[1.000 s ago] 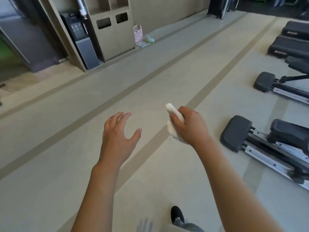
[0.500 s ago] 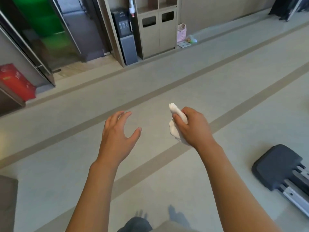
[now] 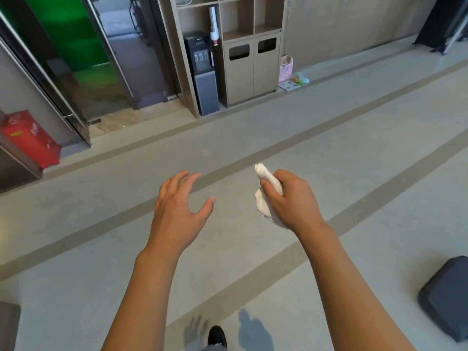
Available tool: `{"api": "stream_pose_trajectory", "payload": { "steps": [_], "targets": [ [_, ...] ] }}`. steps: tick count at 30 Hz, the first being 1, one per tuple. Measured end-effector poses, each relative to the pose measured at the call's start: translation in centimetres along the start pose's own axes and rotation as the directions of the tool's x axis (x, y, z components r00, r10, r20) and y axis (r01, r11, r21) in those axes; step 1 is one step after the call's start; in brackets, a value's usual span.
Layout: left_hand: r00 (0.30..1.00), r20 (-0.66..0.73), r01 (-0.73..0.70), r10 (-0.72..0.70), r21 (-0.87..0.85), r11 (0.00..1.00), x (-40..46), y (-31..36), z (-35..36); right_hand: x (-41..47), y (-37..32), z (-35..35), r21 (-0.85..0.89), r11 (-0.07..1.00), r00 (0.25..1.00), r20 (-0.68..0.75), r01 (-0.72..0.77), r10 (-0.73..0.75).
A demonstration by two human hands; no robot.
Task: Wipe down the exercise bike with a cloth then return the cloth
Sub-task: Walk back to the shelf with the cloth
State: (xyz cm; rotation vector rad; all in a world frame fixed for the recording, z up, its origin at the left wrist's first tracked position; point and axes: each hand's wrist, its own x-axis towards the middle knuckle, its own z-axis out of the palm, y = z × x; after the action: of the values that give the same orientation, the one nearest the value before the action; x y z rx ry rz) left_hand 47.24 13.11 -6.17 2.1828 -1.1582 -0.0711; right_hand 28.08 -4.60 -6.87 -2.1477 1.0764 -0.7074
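My right hand [image 3: 293, 198] grips a bunched white cloth [image 3: 263, 198], whose ends stick out above and below my fist. My left hand [image 3: 177, 206] hovers beside it in mid-air, fingers spread and slightly bent, holding nothing. Both forearms reach out over the pale gym floor. No exercise bike shows in this view; only the dark padded end of a machine [image 3: 448, 297] shows at the lower right edge.
Ahead stands a beige cabinet with two bin openings [image 3: 250, 69], a black water dispenser [image 3: 202, 74] to its left and a pink bag [image 3: 286, 68] to its right. A glass door [image 3: 76, 59] and a red box [image 3: 30, 138] lie far left. My shoe [image 3: 217, 335] shows below.
The view has swung left: the gym machines slid out to the right, and the door and red box came in. Both hands kept their pose, the cloth still in my right hand.
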Motion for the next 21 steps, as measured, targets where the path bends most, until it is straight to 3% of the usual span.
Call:
{"api": "stream_pose_trajectory", "payload": {
  "steps": [9,21],
  "targets": [
    [0.999,-0.012,-0.045,0.044,-0.031,0.999,11.6,-7.8,-4.9,9.1,-7.6,7.2,-0.034,0.999,1.0,-0.012,-0.009,0.009],
    [0.999,-0.033,0.004,-0.007,-0.079,0.997,22.6,-14.1,-1.9,21.8,-7.3,12.0,-0.112,0.994,0.999,0.036,-0.003,0.007]
  ]
}}
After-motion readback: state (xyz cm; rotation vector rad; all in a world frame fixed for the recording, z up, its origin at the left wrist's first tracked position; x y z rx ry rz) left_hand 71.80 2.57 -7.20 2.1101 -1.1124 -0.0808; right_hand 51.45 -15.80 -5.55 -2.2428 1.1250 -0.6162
